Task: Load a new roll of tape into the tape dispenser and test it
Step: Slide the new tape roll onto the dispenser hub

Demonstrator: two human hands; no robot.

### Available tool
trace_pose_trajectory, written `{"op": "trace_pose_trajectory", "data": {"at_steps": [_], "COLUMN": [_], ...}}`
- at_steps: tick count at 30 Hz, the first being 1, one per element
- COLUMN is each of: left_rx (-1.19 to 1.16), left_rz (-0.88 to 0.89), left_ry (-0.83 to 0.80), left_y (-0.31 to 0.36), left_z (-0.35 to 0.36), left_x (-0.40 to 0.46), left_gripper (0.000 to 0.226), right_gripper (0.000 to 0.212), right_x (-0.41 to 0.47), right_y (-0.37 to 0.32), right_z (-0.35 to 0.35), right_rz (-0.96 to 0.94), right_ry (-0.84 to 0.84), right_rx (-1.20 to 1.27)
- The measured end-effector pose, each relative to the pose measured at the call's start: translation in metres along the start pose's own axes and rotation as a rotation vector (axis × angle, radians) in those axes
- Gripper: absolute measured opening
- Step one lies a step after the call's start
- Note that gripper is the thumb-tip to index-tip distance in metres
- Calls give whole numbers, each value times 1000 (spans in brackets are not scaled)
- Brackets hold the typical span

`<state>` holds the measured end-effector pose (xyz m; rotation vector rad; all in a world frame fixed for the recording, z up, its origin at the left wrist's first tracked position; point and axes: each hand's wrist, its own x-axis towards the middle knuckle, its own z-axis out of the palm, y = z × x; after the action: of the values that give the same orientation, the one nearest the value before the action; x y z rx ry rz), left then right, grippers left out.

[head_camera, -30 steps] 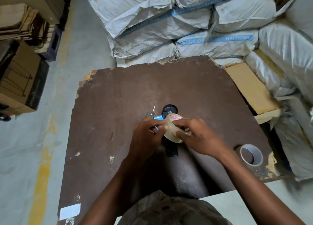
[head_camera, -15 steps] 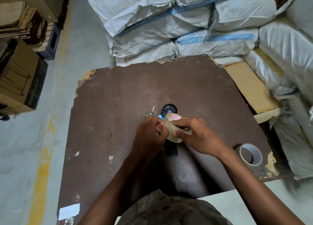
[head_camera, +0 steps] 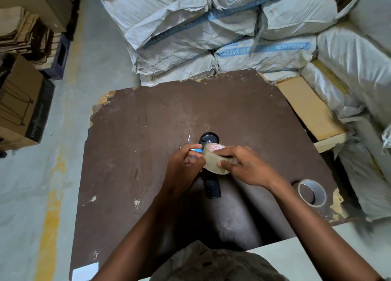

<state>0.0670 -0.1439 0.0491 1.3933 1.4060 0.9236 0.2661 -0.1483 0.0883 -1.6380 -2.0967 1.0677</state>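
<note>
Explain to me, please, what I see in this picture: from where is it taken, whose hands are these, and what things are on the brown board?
A camera worn on a person's head took this picture, looking down at their own bare hands. The right hand grips a new roll of clear tape. The left hand pinches at the roll's edge, probably seeking the tape's loose end. Beneath them, on the brown board, lies the tape dispenser, black with a blue part. Near the board's right edge stands an empty cardboard core. Stacked sacks lie behind.
</note>
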Motion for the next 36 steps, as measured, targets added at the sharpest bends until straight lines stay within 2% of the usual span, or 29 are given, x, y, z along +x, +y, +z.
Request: {"op": "trace_pose_trajectory", "data": {"at_steps": [4, 9, 15, 18, 26, 31, 34, 36], "left_rx": [50, 137, 197, 185, 268, 261, 290, 291], "left_rz": [18, 85, 132, 130, 129, 103, 135, 124], "left_ry": [28, 37, -42, -86, -68, -50, -92, -113], "left_y": [-10, -22, -22, -18, -23, -28, -30, -29], "left_z": [10, 9, 6, 3, 5, 7, 8, 8], "left_x": [3, 12, 34, 50, 85, 101, 112, 119], "left_gripper": [37, 17, 3, 6, 3, 7, 17, 15], "right_gripper": [34, 35, 33, 30, 25, 27, 26, 27], "right_x": [5, 12, 27, 38, 73, 91, 99, 104], "right_y": [3, 8, 16, 25, 37, 46, 53, 59], "right_z": [6, 7, 9, 8, -1, 1, -2, -4], "right_rz": [37, 69, 119, 174, 303, 313, 292, 269], "right_ry": [-13, -18, 40, 150, 254, 269, 254, 232], "right_rx": [0, 11, 6, 75, 259, 281, 277, 286]}}
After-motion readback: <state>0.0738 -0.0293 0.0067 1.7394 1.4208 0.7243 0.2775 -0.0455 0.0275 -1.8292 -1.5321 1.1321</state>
